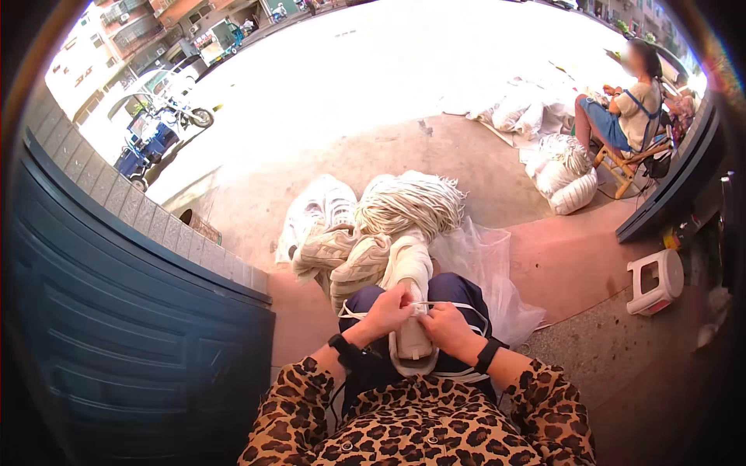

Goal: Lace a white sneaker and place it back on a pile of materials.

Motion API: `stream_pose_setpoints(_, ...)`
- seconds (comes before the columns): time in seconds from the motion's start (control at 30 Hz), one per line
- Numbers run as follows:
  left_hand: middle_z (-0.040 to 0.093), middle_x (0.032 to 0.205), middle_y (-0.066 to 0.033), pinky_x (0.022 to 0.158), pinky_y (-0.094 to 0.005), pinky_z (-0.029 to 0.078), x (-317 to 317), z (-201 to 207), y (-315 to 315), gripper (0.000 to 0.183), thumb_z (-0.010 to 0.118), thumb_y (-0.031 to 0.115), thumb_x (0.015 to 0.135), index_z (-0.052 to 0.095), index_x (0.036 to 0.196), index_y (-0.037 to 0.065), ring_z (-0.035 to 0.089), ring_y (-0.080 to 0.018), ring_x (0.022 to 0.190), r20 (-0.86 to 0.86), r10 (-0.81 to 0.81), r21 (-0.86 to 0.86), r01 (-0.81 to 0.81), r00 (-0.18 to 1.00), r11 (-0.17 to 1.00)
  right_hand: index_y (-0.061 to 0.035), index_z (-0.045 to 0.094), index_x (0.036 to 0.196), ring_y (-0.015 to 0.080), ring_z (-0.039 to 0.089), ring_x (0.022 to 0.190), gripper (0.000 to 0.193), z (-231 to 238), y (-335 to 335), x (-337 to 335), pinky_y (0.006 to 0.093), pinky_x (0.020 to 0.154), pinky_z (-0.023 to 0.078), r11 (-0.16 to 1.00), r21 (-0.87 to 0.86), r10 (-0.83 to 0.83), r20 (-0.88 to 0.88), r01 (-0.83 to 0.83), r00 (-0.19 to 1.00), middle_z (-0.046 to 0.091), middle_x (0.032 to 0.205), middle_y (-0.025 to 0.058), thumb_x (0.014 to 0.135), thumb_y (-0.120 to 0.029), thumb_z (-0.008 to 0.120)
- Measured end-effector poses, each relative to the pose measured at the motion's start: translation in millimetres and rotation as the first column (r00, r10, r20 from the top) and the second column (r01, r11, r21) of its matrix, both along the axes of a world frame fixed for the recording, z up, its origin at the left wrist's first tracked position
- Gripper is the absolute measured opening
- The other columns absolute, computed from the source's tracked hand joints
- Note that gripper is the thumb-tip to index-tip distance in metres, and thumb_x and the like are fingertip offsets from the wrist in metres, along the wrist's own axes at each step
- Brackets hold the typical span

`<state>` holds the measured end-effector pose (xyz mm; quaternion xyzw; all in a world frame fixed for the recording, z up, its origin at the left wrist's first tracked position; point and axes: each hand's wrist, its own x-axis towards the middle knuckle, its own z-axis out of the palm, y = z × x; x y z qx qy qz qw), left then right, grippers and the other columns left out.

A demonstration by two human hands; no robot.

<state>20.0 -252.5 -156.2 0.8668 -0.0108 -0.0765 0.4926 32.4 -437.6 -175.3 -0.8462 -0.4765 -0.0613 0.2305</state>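
Note:
A cream-white shoe (413, 340) rests on my lap between my thighs, its lower end toward me. My left hand (391, 312) is closed at the shoe's upper part, fingertips pinching a thin white shoelace (440, 303). From the other side my right hand (451, 329) is closed too, its thumb and fingers pinching the lace close to the left fingertips. Loose lace ends hang over both my thighs. Just beyond my knees lie several beige shoes (325, 250), some white shoes (320, 203) and a thick bundle of cream shoelaces (412, 203).
Clear plastic sheeting (486, 268) spreads right of the shoes. A white plastic stool (655, 281) stands at right. Farther off, a person (633, 109) sits on a chair by white bundles (563, 175). A dark blue door (148, 311) flanks my left; a blue tricycle (148, 140) is parked outside.

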Motion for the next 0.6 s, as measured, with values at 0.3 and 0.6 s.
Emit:
stream_pose_setpoints(0.3,0.059,0.072,-0.0056,0.058,-0.0226,0.045,37,16,2,0.022,0.063,0.009,0.079,0.052,0.094,-0.003,0.056,-0.0102,0.064,-0.246,0.133,-0.403,-0.226,0.96,0.887,-0.0067,0.056,0.085,0.024,0.053,0.083,0.013,9,2,11,0.0356,0.075,0.041,0.999,0.048,0.007,0.093,-0.012,0.996,0.056,0.09,0.0093,0.073,-0.012,0.054)
stream_pose_setpoints(0.6,0.061,0.07,-0.0087,0.055,-0.0268,0.046,48,11,-28,0.028,0.063,0.006,0.072,0.055,0.097,-0.003,0.059,-0.0142,0.06,-0.413,0.021,-0.075,-0.057,0.91,0.996,-0.0029,0.043,0.098,0.0098,0.042,0.055,0.016,254,-85,51,0.0325,0.067,0.045,0.271,0.943,0.105,-0.226,0.191,0.968,0.043,0.062,-0.0003,0.095,-0.019,0.045)
